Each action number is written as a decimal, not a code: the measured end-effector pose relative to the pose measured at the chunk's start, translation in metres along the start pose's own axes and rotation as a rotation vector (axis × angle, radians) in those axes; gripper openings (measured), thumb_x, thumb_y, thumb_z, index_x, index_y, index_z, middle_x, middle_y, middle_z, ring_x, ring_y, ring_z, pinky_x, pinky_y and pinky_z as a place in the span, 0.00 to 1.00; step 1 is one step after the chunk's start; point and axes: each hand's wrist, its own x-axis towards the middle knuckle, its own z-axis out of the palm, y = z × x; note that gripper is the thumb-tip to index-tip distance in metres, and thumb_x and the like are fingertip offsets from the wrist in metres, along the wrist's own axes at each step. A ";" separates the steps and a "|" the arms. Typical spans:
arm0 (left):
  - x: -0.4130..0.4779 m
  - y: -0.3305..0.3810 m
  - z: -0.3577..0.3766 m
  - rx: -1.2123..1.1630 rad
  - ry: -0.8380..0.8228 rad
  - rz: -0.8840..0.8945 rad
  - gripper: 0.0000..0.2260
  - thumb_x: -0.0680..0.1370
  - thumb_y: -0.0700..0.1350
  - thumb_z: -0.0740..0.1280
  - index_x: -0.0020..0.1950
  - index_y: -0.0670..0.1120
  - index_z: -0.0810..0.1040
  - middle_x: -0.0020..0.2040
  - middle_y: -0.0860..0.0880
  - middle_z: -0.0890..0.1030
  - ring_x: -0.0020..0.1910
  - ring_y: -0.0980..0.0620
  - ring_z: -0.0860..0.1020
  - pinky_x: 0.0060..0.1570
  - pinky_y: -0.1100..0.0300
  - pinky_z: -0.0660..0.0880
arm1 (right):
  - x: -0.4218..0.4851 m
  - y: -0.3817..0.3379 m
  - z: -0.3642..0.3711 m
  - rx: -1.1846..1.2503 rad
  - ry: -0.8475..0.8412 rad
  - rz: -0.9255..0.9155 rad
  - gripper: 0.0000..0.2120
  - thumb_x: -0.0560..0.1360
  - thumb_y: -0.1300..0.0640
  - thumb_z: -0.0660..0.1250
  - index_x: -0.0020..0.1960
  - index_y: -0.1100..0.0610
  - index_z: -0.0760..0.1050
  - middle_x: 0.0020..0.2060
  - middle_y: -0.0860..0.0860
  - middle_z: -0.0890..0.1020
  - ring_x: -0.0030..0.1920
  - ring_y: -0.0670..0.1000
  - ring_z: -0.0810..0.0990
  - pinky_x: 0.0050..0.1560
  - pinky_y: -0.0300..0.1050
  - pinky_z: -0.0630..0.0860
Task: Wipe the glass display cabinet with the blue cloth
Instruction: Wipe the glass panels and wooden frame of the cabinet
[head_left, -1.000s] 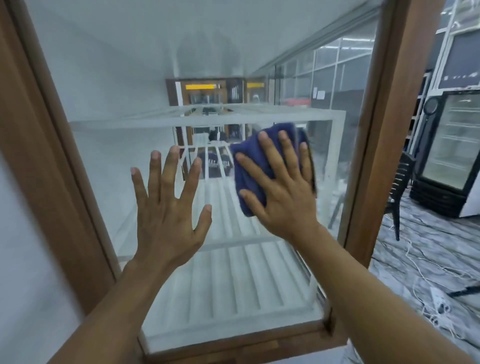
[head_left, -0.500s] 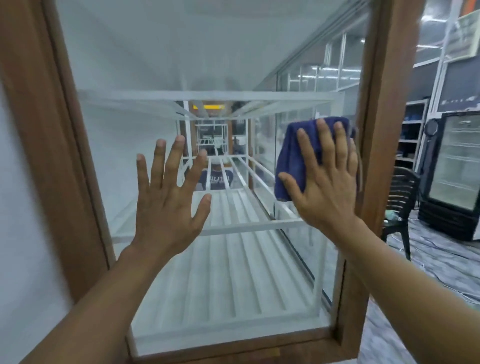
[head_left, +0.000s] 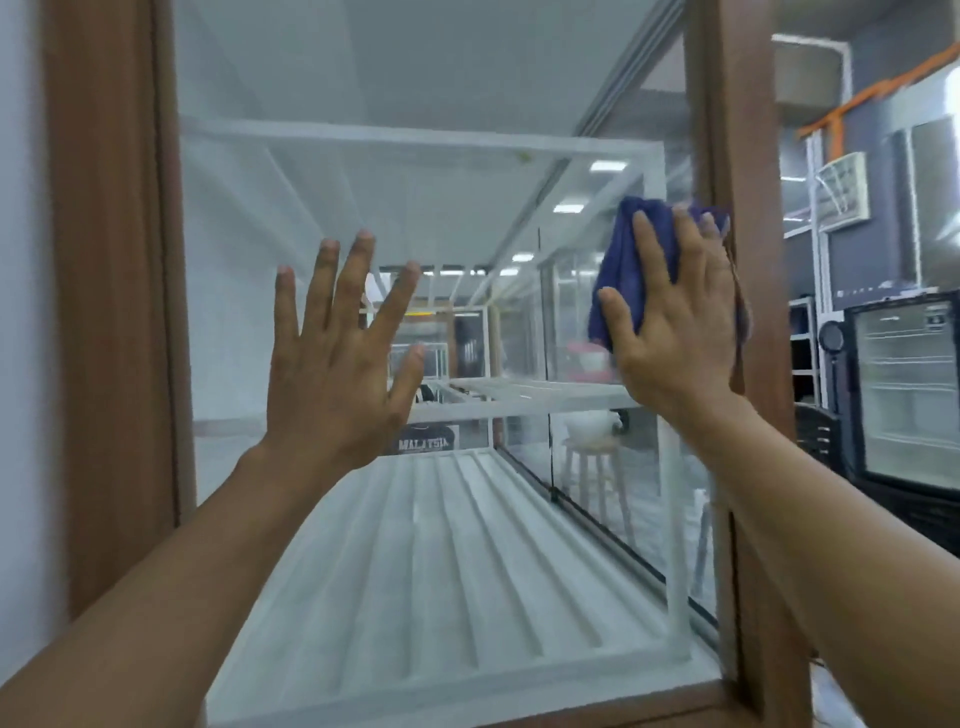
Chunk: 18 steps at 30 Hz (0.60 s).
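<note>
Fingers (head_left: 652, 260) of right hand (head_left: 675, 332) straight, slightly apart, pressing blue cloth (head_left: 615, 280) to the pane at upper right of glass display cabinet (head_left: 109, 260), beside its brown frame post. Cloth dark blue, bunched, soft folds. Left hand (head_left: 332, 374) spread wide, palm toward the glass.

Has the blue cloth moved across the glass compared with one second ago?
Yes. The blue cloth, under the right hand, went rightward: from mid-pane to the right wooden post.
</note>
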 end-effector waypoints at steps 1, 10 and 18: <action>-0.002 0.001 0.001 0.011 0.003 -0.007 0.29 0.81 0.59 0.47 0.81 0.54 0.52 0.82 0.45 0.47 0.81 0.43 0.45 0.77 0.37 0.43 | -0.010 -0.019 0.005 0.007 0.015 0.028 0.33 0.81 0.37 0.50 0.82 0.51 0.52 0.81 0.57 0.53 0.81 0.61 0.48 0.79 0.65 0.49; -0.005 -0.001 0.001 -0.002 -0.013 0.018 0.30 0.79 0.58 0.52 0.81 0.53 0.53 0.82 0.45 0.47 0.81 0.44 0.44 0.78 0.38 0.43 | -0.027 -0.015 0.006 -0.021 -0.046 -0.247 0.34 0.80 0.33 0.49 0.81 0.48 0.54 0.82 0.53 0.53 0.82 0.56 0.47 0.78 0.65 0.52; 0.094 -0.034 -0.025 0.009 -0.039 0.027 0.29 0.80 0.60 0.49 0.81 0.56 0.53 0.82 0.46 0.48 0.81 0.45 0.46 0.78 0.40 0.46 | 0.074 -0.099 0.006 -0.036 -0.155 -0.687 0.34 0.80 0.35 0.52 0.82 0.48 0.52 0.82 0.53 0.53 0.82 0.57 0.45 0.80 0.63 0.47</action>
